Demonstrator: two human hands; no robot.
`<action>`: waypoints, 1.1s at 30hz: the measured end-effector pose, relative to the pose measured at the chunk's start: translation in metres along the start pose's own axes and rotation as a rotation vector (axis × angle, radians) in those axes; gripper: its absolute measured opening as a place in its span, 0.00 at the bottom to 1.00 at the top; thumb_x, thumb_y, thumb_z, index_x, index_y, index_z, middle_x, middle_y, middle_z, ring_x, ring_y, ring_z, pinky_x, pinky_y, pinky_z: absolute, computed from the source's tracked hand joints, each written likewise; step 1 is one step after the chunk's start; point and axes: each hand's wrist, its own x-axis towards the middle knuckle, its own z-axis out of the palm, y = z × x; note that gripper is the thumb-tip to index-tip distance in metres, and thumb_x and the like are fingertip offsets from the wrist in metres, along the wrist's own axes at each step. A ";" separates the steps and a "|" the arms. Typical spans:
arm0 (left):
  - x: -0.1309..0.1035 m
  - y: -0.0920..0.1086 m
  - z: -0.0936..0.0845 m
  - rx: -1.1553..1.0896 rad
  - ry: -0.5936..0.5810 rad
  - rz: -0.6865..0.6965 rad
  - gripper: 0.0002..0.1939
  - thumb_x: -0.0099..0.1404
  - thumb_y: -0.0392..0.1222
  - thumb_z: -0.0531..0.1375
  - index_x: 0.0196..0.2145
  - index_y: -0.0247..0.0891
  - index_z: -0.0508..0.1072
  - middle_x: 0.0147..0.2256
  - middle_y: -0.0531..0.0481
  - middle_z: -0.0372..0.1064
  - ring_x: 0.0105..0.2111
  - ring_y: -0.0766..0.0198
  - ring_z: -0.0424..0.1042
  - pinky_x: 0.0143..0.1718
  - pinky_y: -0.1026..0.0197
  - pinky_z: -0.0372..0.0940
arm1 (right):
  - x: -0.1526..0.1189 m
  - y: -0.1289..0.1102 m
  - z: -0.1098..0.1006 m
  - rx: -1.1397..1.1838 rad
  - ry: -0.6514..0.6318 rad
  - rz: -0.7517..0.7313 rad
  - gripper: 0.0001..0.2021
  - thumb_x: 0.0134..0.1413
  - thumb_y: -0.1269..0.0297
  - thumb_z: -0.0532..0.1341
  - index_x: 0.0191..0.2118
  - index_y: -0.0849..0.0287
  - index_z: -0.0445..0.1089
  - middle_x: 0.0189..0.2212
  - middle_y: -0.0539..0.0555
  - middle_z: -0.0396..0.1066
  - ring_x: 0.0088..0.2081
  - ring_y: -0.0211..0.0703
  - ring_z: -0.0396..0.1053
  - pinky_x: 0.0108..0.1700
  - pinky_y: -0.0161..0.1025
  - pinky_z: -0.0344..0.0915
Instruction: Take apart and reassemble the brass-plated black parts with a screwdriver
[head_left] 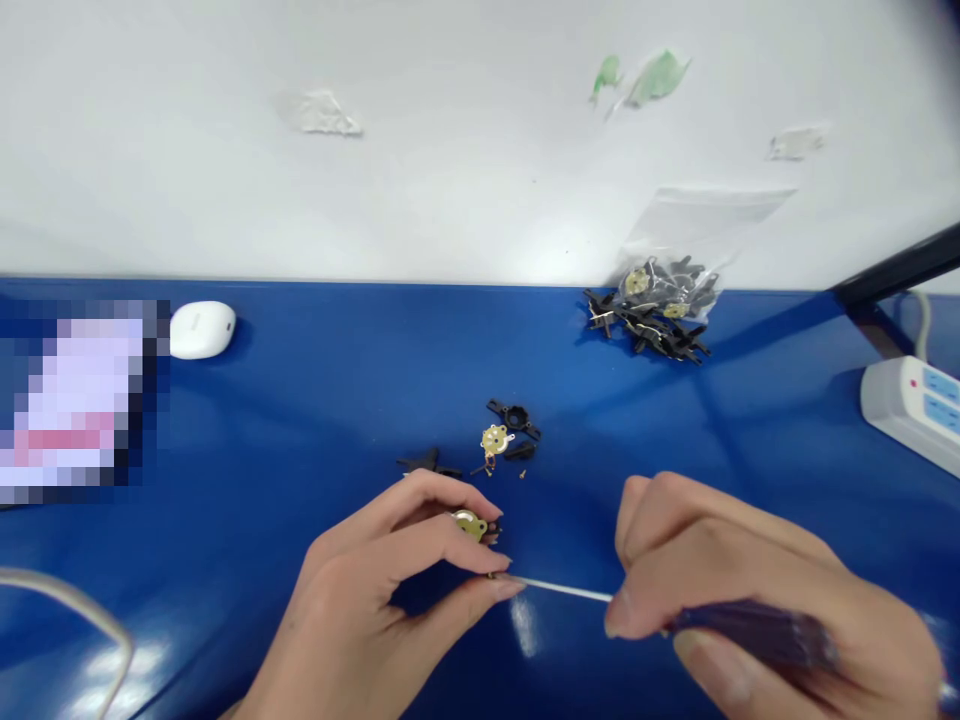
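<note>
My left hand is closed. Its thumb and index finger pinch a tiny screw, while a brass-coloured round plate with a dark part behind it is held among the other fingers. From the right, the thin shaft of a screwdriver reaches to the pinched fingertips. My right hand is wrapped round its dark purple handle. Just beyond the left hand lie a black plastic housing, another brass-coloured plate and a loose small screw. A black winged part is partly hidden behind the left fingers.
At the back right, a clear plastic bag of black and brass parts leans on the wall, with black parts in front. A white power strip sits far right, a white case at left. A cable curves at lower left.
</note>
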 end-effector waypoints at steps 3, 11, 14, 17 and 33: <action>0.000 -0.002 0.000 0.010 0.004 0.015 0.11 0.68 0.34 0.77 0.36 0.53 0.89 0.46 0.59 0.85 0.39 0.66 0.88 0.40 0.71 0.79 | -0.005 -0.004 0.002 -0.054 0.018 0.006 0.07 0.78 0.60 0.64 0.46 0.50 0.80 0.31 0.50 0.76 0.29 0.40 0.73 0.31 0.39 0.71; -0.009 -0.007 0.003 -0.049 0.032 -0.018 0.25 0.69 0.42 0.79 0.59 0.67 0.83 0.53 0.62 0.86 0.47 0.64 0.89 0.50 0.70 0.82 | 0.002 0.000 -0.006 0.001 -0.018 -0.041 0.05 0.74 0.64 0.66 0.45 0.55 0.82 0.28 0.49 0.75 0.27 0.38 0.72 0.29 0.38 0.70; -0.012 -0.002 0.003 -0.113 0.059 -0.043 0.26 0.71 0.42 0.77 0.61 0.68 0.81 0.55 0.63 0.86 0.50 0.63 0.89 0.53 0.70 0.83 | -0.002 0.003 -0.006 0.052 0.071 -0.016 0.07 0.75 0.65 0.64 0.45 0.53 0.81 0.27 0.50 0.75 0.27 0.41 0.70 0.30 0.42 0.67; -0.012 0.001 0.001 -0.115 0.069 -0.042 0.26 0.70 0.43 0.77 0.60 0.68 0.82 0.56 0.62 0.87 0.50 0.62 0.90 0.50 0.70 0.84 | -0.006 0.005 -0.007 0.080 0.161 0.028 0.10 0.77 0.63 0.63 0.43 0.52 0.82 0.27 0.51 0.75 0.27 0.43 0.69 0.30 0.45 0.64; -0.007 -0.006 0.000 -0.031 -0.045 0.009 0.10 0.73 0.40 0.76 0.44 0.62 0.90 0.53 0.58 0.84 0.47 0.61 0.87 0.49 0.63 0.81 | -0.003 0.002 -0.004 0.082 0.204 0.105 0.12 0.78 0.60 0.65 0.39 0.52 0.83 0.25 0.51 0.72 0.26 0.43 0.69 0.29 0.44 0.65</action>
